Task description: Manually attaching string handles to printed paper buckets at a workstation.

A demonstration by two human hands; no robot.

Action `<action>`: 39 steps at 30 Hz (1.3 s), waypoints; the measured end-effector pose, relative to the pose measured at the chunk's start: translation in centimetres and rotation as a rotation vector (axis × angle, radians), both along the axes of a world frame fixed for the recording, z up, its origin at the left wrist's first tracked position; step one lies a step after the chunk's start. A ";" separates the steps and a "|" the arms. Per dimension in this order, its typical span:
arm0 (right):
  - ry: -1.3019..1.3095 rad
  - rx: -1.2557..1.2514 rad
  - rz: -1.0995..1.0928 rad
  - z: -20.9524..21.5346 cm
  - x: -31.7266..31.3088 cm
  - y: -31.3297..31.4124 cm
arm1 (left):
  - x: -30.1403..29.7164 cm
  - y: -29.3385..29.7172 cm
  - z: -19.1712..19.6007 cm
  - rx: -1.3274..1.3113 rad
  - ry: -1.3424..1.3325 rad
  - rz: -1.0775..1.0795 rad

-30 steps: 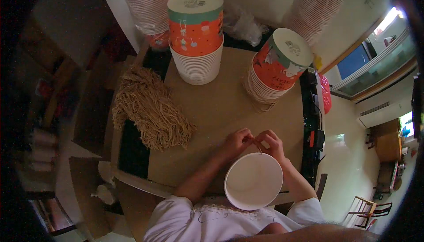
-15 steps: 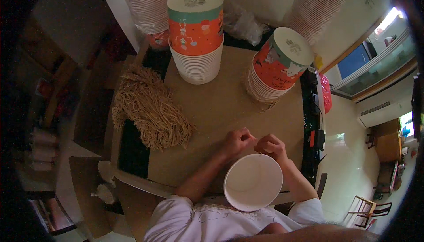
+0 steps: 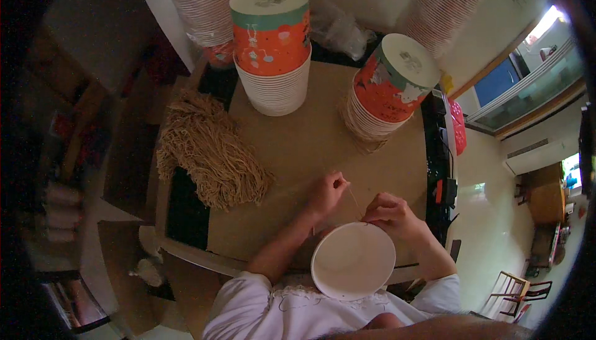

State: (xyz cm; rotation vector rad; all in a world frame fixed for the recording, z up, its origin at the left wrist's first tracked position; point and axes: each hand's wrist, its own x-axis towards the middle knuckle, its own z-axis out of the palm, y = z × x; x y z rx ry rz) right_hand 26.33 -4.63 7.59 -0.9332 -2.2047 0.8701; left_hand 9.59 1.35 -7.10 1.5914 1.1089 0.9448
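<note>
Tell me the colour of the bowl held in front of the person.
White: the round paper bowl by the right hand, seen plainly in the head view.

Thin string [image 3: 354, 200] taut between both hands' fingers [image 3: 340, 182], above white bowl [image 3: 352, 260].

Brown cardboard-covered surface [image 3: 298, 154]. On it: bundle of tan strings [image 3: 208, 151] at left edge; upright stack of paper bowls [image 3: 272, 42] at back centre; second stack [image 3: 388, 89] tilted, back right. Both hands rest near front edge.

Tan string pile [image 3: 211, 154] left on table [image 3: 298, 147]; two orange cup stacks [image 3: 271, 42] [image 3: 388, 89] at back.
</note>
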 end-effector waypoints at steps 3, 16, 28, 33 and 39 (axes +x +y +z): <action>0.014 -0.049 0.036 -0.4 0.6 0.1 | -0.1 0.3 0.0 0.058 0.048 0.036; 0.046 -0.071 0.057 -0.7 0.5 0.4 | -1.4 0.1 5.5 0.450 0.003 -0.530; 0.074 -0.210 -0.029 -1.2 0.4 0.0 | -2.6 -1.7 6.4 -0.469 -0.455 -0.823; 0.095 -0.199 0.030 -1.4 0.5 -0.4 | -2.9 -1.4 5.0 -0.371 -0.409 -0.899; 0.072 -0.236 0.003 -1.2 0.0 -0.3 | -3.2 -1.2 3.8 -0.302 -0.375 -0.896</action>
